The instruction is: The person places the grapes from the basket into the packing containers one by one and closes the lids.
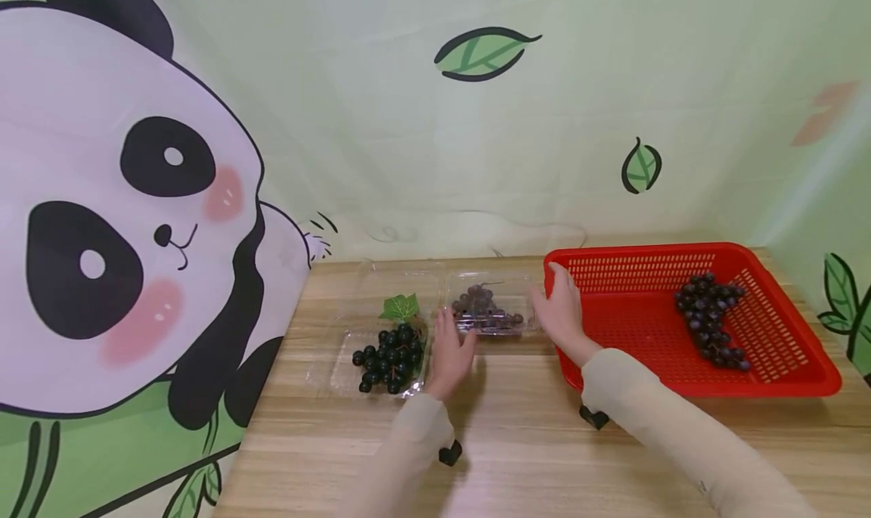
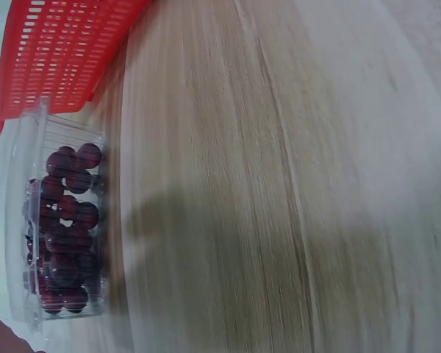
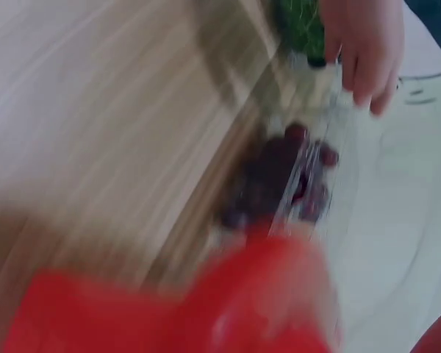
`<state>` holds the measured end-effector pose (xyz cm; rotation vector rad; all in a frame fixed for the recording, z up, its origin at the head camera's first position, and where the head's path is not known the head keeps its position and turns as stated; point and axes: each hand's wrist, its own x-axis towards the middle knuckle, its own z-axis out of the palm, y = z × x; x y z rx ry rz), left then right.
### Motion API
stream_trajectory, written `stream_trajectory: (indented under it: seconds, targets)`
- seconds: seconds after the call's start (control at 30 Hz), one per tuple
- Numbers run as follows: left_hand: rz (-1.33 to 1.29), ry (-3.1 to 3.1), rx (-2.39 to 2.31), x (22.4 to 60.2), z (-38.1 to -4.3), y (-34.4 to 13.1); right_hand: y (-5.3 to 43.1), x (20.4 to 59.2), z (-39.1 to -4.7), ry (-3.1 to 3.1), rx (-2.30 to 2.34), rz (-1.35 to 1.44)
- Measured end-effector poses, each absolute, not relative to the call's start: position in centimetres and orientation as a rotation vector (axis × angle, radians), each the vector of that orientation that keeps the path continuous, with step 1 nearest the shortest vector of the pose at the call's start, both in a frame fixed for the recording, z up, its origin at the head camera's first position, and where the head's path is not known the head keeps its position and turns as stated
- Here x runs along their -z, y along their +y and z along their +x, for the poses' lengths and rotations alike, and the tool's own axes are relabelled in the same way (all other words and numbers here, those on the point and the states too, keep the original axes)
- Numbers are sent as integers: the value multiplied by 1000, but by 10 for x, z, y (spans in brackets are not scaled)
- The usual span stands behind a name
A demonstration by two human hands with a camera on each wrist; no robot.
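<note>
Find the clear box (image 1: 497, 321) of dark red grapes (image 2: 64, 243) on the wooden table (image 1: 517, 427), just beside the red basket (image 1: 629, 321) and right of an open box (image 1: 348, 342) of black grapes (image 1: 393, 355). Note the left hand (image 1: 452, 355) at its near left corner and the right hand (image 1: 563, 314) at its right end, both with fairly straight fingers and spread thumbs, apparently pinching nothing; cannot tell firm contact from these angles. To steady the clear box well, probably best to bring both hands in evenly from opposite ends, low on the walls, without squeezing the thin plastic out of shape. Watch the right end, tight against the basket, for snagging on the rim. Check the lid, seemingly down, for even seating along every edge. Guard the open box against a nudge from the left hand, and leave the loose bunch (image 1: 704, 317) inside the basket undisturbed
</note>
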<state>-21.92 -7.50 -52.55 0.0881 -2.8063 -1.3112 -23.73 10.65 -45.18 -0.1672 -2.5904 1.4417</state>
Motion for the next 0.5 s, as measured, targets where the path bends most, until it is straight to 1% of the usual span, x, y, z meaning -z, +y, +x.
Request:
stream_trajectory:
  seconds: [0.13, 0.3, 0.5]
  targets:
    - [8, -2771, 1380, 521, -212, -83, 135, 448, -237, -2616, -1412, -218]
    - [-29, -2711, 1458, 514, -202, -97, 172, 442, -232, -2621, -1416, -287]
    - [-72, -2619, 1476, 503, -190, -116, 211, 441, -232, -2637, -1383, -438]
